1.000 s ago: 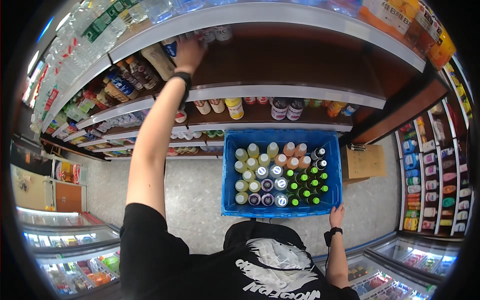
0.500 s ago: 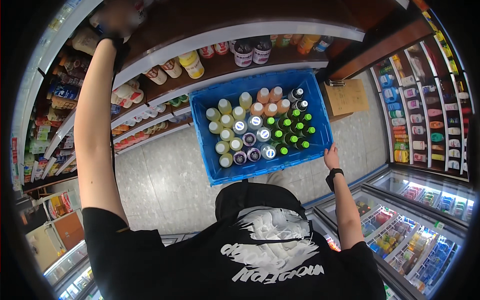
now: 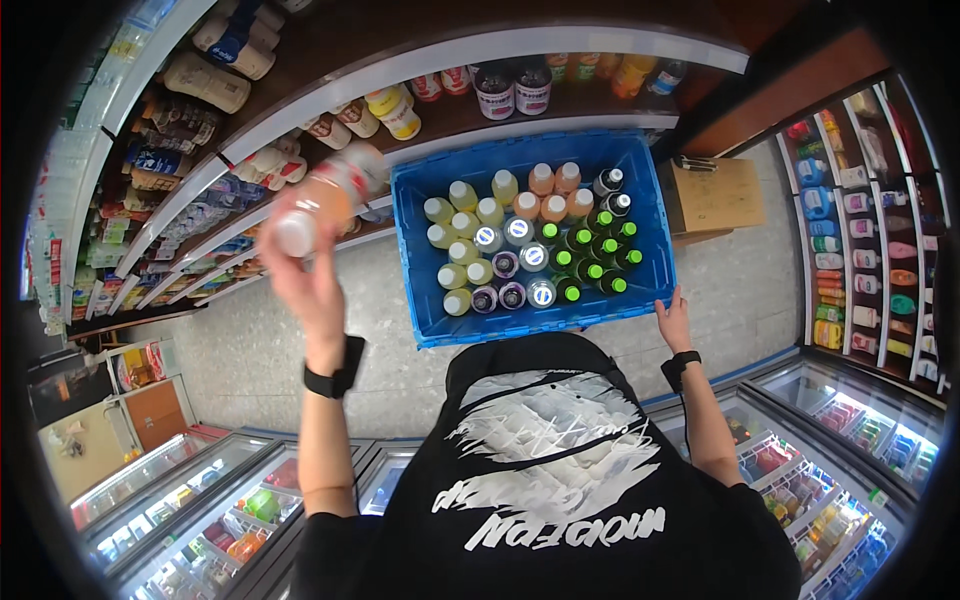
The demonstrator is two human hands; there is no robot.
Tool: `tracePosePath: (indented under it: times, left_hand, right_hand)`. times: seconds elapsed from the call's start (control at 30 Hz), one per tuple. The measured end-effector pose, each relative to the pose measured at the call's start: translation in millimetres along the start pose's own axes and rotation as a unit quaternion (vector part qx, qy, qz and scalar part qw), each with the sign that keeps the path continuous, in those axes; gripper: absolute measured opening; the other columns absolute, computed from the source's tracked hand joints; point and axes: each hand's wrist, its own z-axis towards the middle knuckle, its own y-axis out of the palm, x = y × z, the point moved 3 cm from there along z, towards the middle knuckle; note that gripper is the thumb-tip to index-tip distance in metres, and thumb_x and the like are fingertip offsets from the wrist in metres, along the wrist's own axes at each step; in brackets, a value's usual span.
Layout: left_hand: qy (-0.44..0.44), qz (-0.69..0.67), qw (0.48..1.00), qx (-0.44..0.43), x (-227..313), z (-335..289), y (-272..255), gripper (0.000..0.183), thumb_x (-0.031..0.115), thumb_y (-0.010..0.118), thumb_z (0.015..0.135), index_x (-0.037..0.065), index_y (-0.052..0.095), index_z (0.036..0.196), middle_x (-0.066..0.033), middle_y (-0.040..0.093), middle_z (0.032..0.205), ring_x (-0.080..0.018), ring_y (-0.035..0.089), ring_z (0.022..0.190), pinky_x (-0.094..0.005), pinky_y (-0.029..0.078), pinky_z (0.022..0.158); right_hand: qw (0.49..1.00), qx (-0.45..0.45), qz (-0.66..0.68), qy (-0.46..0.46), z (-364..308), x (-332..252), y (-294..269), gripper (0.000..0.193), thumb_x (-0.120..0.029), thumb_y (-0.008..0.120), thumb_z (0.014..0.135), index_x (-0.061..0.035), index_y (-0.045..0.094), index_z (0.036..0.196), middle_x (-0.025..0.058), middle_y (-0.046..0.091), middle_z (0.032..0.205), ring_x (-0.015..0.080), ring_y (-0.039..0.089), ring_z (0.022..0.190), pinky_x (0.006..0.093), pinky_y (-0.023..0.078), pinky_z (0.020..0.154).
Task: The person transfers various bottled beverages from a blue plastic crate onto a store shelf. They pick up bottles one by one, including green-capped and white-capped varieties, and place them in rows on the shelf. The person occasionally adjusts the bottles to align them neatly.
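My left hand [image 3: 310, 295] is closed round a drink bottle [image 3: 335, 195] with a white cap and a pinkish-orange body. Motion blurs the bottle, which hangs tilted in the air between the shelves and a blue plastic crate [image 3: 408, 270]. On the crate's near right corner lies my right hand [image 3: 674, 318], its fingers gripping the rim. Inside the crate stand pale yellow bottles [image 3: 463, 224], peach-coloured bottles [image 3: 553, 207], green-capped dark bottles [image 3: 588, 255] and purple-topped bottles [image 3: 505, 264]. A few clear bottles [image 3: 533, 256] with round blue-and-white caps are among them.
Shelves of drinks rise ahead and to the left, with a white shelf edge [image 3: 560, 42] above the crate. A cardboard box [image 3: 715, 195] sits beyond the crate's right side. Glass-topped chillers [image 3: 800, 440] stand behind me on both sides. Grey tiled floor [image 3: 250, 350] shows around the crate.
My left hand has come down and back from the upper left shelf, bringing a bottle toward the crate. My right hand stays on the crate's rim.
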Motion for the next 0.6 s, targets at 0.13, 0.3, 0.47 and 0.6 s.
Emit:
tracePosePath:
  times: [0.13,0.3,0.47,0.6]
  left_hand:
    - [-0.356,-0.103,0.924,-0.092,-97,-81,38,0.05,0.023,0.07,0.084,0.001,0.046,0.122,-0.0127,0.057,0.11,-0.0194,0.062,0.093,-0.0306,0.058,0.062]
    - [-0.399,0.027,0.883,-0.245,-187,-145,95,0.047,0.031,0.071,0.081,-0.001,0.054,0.11,-0.0139,0.064,0.088,-0.0198,0.065,0.068,-0.029,0.054,0.051]
    - [-0.4,0.095,0.814,-0.411,-251,-142,135,0.059,0.041,0.073,0.077,-0.006,0.054,0.106,-0.0182,0.065,0.086,-0.0239,0.067,0.063,-0.0328,0.053,0.046]
    - [-0.403,0.2,0.753,-0.479,-257,-126,166,0.064,0.048,0.067,0.078,-0.003,0.051,0.114,-0.0226,0.065,0.1,-0.0292,0.068,0.082,-0.0422,0.055,0.063]
  right_hand:
    - [0.998,-0.047,-0.045,-0.002,4,-18,-15,0.073,-0.03,0.057,0.09,0.0114,0.022,0.138,0.0334,0.047,0.115,0.0475,0.052,0.101,0.0455,0.047,0.085]
    - [0.997,-0.011,-0.077,-0.026,8,-18,-10,0.07,-0.032,0.053,0.091,0.0091,0.023,0.138,0.0342,0.049,0.109,0.0489,0.055,0.092,0.0488,0.05,0.078]
    - [0.997,0.015,-0.067,-0.027,4,-13,-3,0.068,-0.032,0.051,0.092,0.0071,0.021,0.14,0.0336,0.044,0.117,0.0493,0.055,0.093,0.0489,0.049,0.079]
    - [0.999,0.006,-0.041,0.016,1,-21,-4,0.067,-0.031,0.049,0.093,0.005,0.02,0.141,0.0328,0.041,0.121,0.0498,0.054,0.095,0.0485,0.049,0.081]
